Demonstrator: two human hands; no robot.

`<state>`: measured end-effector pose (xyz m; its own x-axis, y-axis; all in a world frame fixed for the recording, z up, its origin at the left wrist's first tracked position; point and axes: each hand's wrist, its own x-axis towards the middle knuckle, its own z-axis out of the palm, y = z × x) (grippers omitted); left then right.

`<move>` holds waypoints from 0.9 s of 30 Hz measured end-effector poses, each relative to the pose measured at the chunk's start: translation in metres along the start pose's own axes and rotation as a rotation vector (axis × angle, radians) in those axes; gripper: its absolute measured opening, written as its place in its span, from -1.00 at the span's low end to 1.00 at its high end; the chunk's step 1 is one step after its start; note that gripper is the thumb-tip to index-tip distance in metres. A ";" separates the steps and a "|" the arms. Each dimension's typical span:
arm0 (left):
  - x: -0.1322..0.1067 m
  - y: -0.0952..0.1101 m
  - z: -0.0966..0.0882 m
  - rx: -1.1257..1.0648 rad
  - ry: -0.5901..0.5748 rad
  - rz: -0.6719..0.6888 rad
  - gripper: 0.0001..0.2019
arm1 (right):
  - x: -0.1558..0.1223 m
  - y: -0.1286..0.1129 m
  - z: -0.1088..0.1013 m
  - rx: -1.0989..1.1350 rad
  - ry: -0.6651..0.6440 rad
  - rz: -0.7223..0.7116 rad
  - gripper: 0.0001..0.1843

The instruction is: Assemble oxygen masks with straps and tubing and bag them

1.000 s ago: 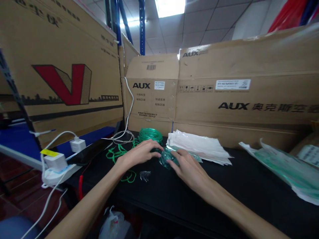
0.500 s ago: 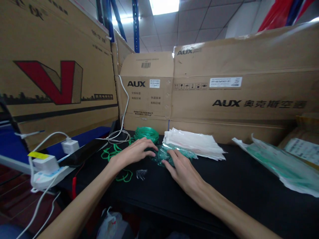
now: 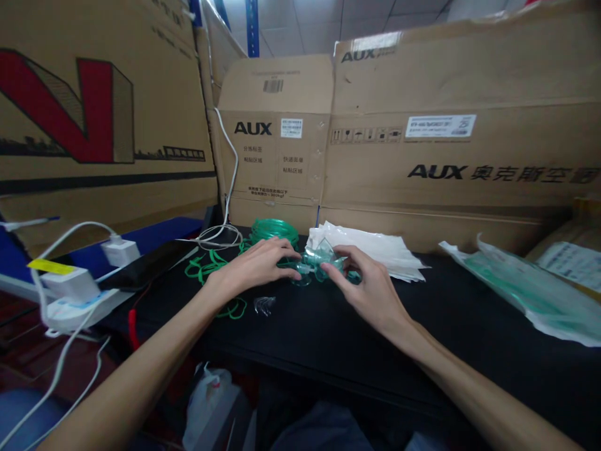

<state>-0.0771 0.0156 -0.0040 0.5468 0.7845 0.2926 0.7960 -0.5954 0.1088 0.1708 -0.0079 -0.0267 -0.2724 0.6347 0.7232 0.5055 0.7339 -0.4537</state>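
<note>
Clear green plastic pieces point(image 3: 323, 253), cup-like and resembling oxygen masks, sit between my hands on the black table; their exact outlines are hard to make out. My right hand point(image 3: 370, 279) pinches one from the right, thumb in front and fingers behind. From the left, my left hand point(image 3: 258, 263) has its thumb and fingers closed on the edge of a clear green piece point(image 3: 302, 279). Behind my left hand lies a coil of green tubing point(image 3: 273, 230). Green elastic straps point(image 3: 203, 266) and thin silvery strips point(image 3: 265, 305) lie nearby.
White plastic packets point(image 3: 370, 247) are stacked behind the pieces. A large bag with green contents point(image 3: 530, 288) lies at right. Cardboard boxes point(image 3: 422, 81) wall the back. At left are a power strip point(image 3: 82, 307) with chargers and a white cable point(image 3: 235, 156).
My right hand has gone from lying flat over the green plastic to pinching a piece and raising it slightly. My left fingers have closed in on the plastic. The view has tilted down.
</note>
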 end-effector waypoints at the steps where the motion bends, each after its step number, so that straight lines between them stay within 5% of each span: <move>1: -0.001 0.000 -0.002 -0.003 0.005 -0.004 -0.46 | -0.001 0.000 -0.001 0.016 0.006 -0.006 -0.72; 9: -0.050 0.015 -0.026 -0.048 -0.023 -0.036 -0.50 | -0.008 0.005 0.001 0.011 0.031 -0.079 -0.72; 17: -0.071 0.016 -0.008 -0.041 -0.197 -0.174 -0.49 | -0.017 -0.010 -0.018 0.071 0.080 -0.075 -0.71; 27: -0.076 0.009 -0.011 -0.152 -0.232 -0.245 -0.54 | -0.091 -0.022 -0.038 0.532 0.051 0.531 -0.63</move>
<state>-0.1142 -0.0514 -0.0149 0.4030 0.9150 0.0188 0.8726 -0.3903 0.2936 0.2155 -0.0906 -0.0626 -0.0576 0.9332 0.3548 0.0912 0.3588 -0.9289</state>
